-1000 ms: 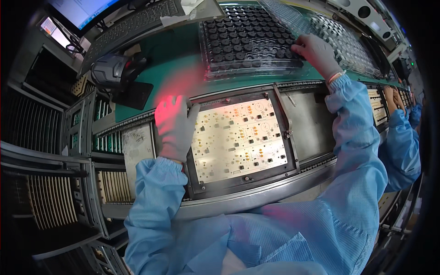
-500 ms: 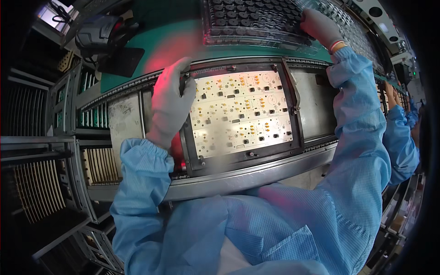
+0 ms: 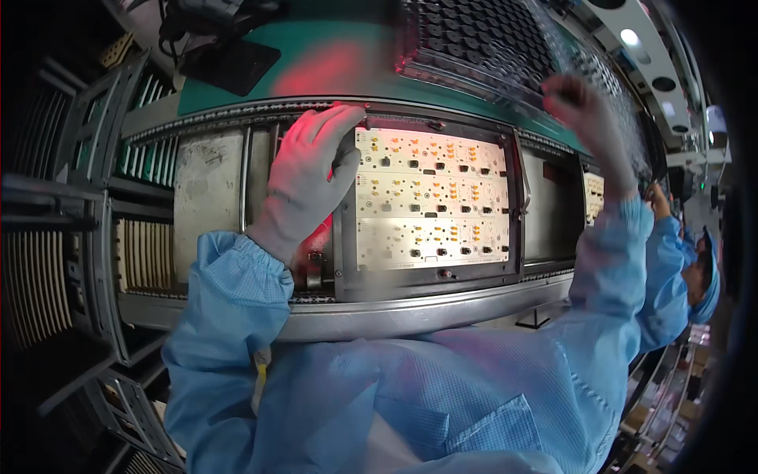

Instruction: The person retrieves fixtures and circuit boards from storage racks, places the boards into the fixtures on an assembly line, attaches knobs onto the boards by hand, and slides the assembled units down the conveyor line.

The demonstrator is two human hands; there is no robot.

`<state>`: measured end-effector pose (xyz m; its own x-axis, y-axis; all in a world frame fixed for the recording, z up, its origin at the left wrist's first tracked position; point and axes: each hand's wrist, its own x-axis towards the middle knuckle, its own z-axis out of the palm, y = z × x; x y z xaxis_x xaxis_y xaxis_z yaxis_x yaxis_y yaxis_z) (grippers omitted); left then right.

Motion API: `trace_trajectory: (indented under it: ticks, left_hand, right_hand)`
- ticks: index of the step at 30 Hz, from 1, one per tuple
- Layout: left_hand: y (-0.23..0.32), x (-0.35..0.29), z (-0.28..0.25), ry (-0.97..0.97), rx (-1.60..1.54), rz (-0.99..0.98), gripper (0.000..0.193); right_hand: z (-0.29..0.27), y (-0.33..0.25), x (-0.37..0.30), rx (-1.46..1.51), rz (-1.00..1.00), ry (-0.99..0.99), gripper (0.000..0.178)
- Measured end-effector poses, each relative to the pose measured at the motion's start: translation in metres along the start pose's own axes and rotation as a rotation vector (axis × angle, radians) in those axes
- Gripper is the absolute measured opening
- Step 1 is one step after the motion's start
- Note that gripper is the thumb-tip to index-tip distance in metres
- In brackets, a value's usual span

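In front of me, a black carrier frame (image 3: 517, 237) holds white circuit boards (image 3: 430, 207) fitted with small orange and black parts. My left hand (image 3: 312, 162), gloved in pale fabric and lit red, grips the frame's left side near its far corner; its fingers curl over the edge and the thumb bends inward. My right hand (image 3: 588, 114), also gloved, is raised beyond the frame's far right corner, beside a clear plastic tray (image 3: 414, 69) of round black parts (image 3: 482, 39). Motion smears its fingers, so whatever they may hold cannot be made out.
The frame sits on a conveyor with chain edges (image 3: 213, 117) and a metal front rail (image 3: 418, 314). Slotted racks (image 3: 146, 254) stand at left. A dark flat pad (image 3: 233, 69) lies on the green mat (image 3: 332, 51). Another person in blue (image 3: 667, 292) works at the right.
My right hand has drawn back from over the tray of black parts, toward me. My left hand stays at the frame's left side. The whole view has shifted a little.
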<state>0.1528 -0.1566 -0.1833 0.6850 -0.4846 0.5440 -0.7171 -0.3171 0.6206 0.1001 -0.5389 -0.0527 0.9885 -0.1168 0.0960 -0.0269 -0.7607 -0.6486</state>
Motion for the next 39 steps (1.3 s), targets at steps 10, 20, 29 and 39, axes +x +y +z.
trace_trajectory:
  ticks: [10,20,29,39]
  left_hand:
    - [-0.003,0.0,0.002,0.013,0.07,0.059,0.046]
    - [-0.008,-0.003,0.008,0.053,0.108,0.076,0.044]
    - [-0.011,-0.005,0.004,-0.031,0.044,-0.011,0.044]
    - [-0.016,-0.007,0.008,0.033,-0.052,-0.006,0.043]
  right_hand:
    - [0.067,-0.025,-0.046,-0.173,0.04,-0.335,0.041]
    - [0.066,-0.002,-0.047,-0.431,-0.222,-0.307,0.065]
    - [0.058,0.017,-0.041,-0.16,-0.16,-0.389,0.08]
    - [0.059,0.034,-0.039,-0.148,-0.331,-0.354,0.075]
